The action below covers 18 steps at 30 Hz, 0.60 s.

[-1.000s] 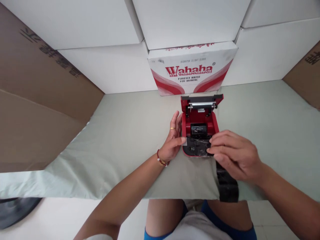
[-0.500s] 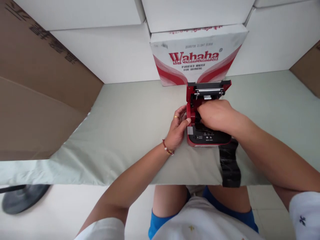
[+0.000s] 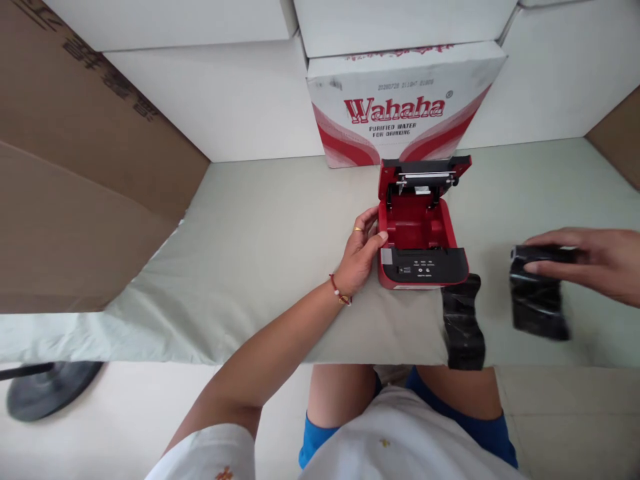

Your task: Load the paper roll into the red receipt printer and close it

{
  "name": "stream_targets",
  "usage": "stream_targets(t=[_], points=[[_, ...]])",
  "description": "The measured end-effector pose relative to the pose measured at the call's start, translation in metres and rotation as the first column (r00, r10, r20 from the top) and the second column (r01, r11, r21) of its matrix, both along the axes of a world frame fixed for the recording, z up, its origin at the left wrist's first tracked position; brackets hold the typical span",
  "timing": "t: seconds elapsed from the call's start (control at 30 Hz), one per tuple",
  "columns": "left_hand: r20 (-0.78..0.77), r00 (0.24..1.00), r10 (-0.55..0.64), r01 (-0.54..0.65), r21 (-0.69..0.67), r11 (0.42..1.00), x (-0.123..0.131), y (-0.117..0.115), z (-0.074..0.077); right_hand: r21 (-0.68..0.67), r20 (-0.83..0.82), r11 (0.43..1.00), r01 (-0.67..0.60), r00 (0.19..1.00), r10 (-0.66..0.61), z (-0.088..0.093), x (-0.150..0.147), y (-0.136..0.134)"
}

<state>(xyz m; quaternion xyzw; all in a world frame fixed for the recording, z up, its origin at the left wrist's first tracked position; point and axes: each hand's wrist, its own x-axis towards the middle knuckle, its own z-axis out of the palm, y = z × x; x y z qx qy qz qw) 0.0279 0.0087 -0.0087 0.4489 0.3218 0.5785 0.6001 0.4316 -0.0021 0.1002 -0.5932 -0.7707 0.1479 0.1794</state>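
The bench (image 3: pixel 260 240), draped in wrinkled pale green cloth, spans the view, with a large brown cardboard carton (image 3: pixel 100 220) at its left end. Behind stands a white cardboard carton with red lettering (image 3: pixel 400 107). In front of it, a boxy red and black plastic device (image 3: pixel 425 267) sits on the bench, lid raised, red cavity exposed. It looks rigid and fairly light; its side walls seem the best hold, the hinged lid the fragile part.

The left hand (image 3: pixel 357 257) clasps its left wall, thumb over the rim, fingers outside. To the right, the right hand (image 3: pixel 600 263) pinches a glossy black film roll (image 3: pixel 537 293), its loose end hanging. The roll's core probably gives a firm grip; the film looks thin, slippery and easily creased, like the wavy black film strip (image 3: pixel 463 323) near the device's front right corner.
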Motion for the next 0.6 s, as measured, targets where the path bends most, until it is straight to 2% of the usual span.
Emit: stream_targets(t=[0.07,0.13,0.17,0.23,0.33,0.4,0.47,0.53,0.6], points=[[-0.004,1.000,0.011,-0.011,0.006,1.000,-0.001,0.000,0.000,-0.067,0.009,0.990,-0.122,0.992,0.123,-0.024,0.000,-0.005],[-0.008,1.000,0.016,-0.016,0.003,1.000,-0.003,0.000,0.000,0.036,0.037,0.992,-0.125,0.992,0.124,-0.038,-0.017,-0.019],[-0.013,1.000,0.018,-0.018,0.000,1.000,-0.003,0.000,0.000,0.095,0.041,0.991,-0.090,0.995,0.086,-0.041,-0.029,-0.027],[-0.027,0.999,0.018,-0.018,-0.004,1.000,-0.004,-0.001,0.002,0.119,0.004,0.990,-0.071,0.997,0.071,-0.043,-0.055,-0.041],[-0.037,0.999,0.020,-0.021,-0.020,1.000,-0.005,-0.003,0.005,0.011,-0.037,0.976,-0.218,0.975,0.218,-0.046,-0.089,-0.048],[-0.035,0.999,0.024,-0.025,-0.032,0.999,-0.005,-0.003,0.006,-0.067,0.002,0.961,-0.268,0.963,0.269,-0.048,-0.101,-0.046],[-0.038,0.999,0.028,-0.029,-0.033,0.999,-0.004,-0.003,0.007,-0.105,0.025,0.954,-0.281,0.958,0.285,-0.045,-0.102,-0.045],[-0.045,0.999,0.024,-0.025,-0.026,0.999,-0.004,-0.004,0.005,-0.115,-0.039,0.918,-0.380,0.925,0.378,-0.033,-0.092,-0.051],[-0.054,0.998,0.026,-0.027,-0.017,0.999,-0.003,-0.004,0.002,-0.024,-0.095,0.907,-0.420,0.904,0.417,-0.013,-0.074,-0.062]])
